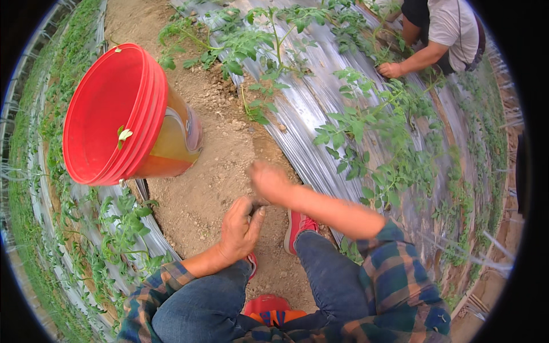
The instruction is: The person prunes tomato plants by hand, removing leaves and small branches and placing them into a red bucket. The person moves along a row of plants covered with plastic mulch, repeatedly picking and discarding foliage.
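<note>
My left hand (241, 229) is over the dirt path, its fingers curled and its thumb raised. Just beyond it, my right hand (271, 183) is closed up and blurred by motion. The two hands nearly meet at the left fingertips; whether either holds something small cannot be made out. Ahead and to the left of them stands a red plastic bucket (101, 115) with a printed outer wall, tilted in this view. A pale green leaf scrap (124, 135) clings to its near rim, and another scrap (118, 50) sits on the far rim.
Tomato plants (364, 128) grow through silver plastic mulch film (296, 124) on the right, with more plants (124, 227) on the left. Another person (450, 34) crouches at upper right, one hand among the plants. My pink shoes (299, 229) rest on the dirt path (197, 210).
</note>
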Motion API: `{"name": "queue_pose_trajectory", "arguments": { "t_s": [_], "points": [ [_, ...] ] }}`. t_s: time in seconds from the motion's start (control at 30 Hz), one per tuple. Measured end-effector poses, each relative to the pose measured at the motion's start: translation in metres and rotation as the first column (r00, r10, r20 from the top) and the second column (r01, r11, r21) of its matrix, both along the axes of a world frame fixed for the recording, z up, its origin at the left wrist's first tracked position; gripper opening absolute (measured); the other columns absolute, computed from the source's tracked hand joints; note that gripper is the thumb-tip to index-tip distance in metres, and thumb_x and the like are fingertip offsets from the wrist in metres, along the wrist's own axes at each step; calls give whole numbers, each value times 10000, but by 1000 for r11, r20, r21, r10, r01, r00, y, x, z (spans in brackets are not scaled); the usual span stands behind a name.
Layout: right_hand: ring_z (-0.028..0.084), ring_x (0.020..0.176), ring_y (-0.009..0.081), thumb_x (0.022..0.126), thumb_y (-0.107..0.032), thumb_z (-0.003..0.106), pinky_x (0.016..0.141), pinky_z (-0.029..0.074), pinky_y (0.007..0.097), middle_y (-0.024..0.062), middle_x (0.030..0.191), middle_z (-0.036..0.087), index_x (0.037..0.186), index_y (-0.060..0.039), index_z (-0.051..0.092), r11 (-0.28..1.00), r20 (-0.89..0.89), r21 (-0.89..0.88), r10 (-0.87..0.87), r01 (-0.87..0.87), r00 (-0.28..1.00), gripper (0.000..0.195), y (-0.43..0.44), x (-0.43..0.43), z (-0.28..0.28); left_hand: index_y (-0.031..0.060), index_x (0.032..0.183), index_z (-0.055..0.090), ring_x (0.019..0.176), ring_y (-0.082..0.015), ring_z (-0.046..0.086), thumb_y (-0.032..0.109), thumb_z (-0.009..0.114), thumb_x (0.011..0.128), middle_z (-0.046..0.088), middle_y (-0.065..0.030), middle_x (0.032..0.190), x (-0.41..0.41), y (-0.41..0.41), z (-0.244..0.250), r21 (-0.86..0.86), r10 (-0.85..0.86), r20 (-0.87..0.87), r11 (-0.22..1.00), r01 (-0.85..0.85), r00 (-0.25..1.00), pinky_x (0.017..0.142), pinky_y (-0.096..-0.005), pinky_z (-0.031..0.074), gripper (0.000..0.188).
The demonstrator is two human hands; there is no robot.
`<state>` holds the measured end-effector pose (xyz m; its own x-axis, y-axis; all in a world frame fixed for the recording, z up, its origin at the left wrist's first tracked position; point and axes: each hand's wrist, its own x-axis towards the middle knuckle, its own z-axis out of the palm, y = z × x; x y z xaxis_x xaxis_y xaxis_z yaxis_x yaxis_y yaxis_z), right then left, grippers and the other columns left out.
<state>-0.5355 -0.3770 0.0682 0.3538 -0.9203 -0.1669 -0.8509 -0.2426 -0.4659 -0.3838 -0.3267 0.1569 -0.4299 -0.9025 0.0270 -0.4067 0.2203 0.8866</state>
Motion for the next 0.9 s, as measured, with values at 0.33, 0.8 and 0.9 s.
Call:
{"name": "queue_pose_trajectory", "arguments": {
  "t_s": [0.33,0.8,0.9],
  "points": [
    [480,1228,408,902,-219,595,1040,361,553,227,1294,538,1202,-87,643,881,-53,232,-412,413,910,331,-186,-38,-120,-14,1146,561,915,-194,583,132,545,964,619,-112,1025,-62,-86,-70,515,228,-228,853,-82,947,795,-331,480,234],
    [651,700,322,851,-254,626,651,500,457,210,743,649,794,-9,637,839,405,54,-515,542,756,252,-242,-148,-72,78,972,594,651,-91,530,192,552,992,559,6,752,-46,-196,-149,854,629,-202,488,-178,751,596,-233,456,123],
    [665,831,306,850,-213,634,686,537,474,143,860,657,958,-66,641,739,-98,-506,-562,445,821,182,-294,-217,-125,76,954,598,623,-89,527,184,550,990,559,10,732,-55,-190,-150,852,592,-168,490,-187,788,574,-235,453,124]
  ]
}}
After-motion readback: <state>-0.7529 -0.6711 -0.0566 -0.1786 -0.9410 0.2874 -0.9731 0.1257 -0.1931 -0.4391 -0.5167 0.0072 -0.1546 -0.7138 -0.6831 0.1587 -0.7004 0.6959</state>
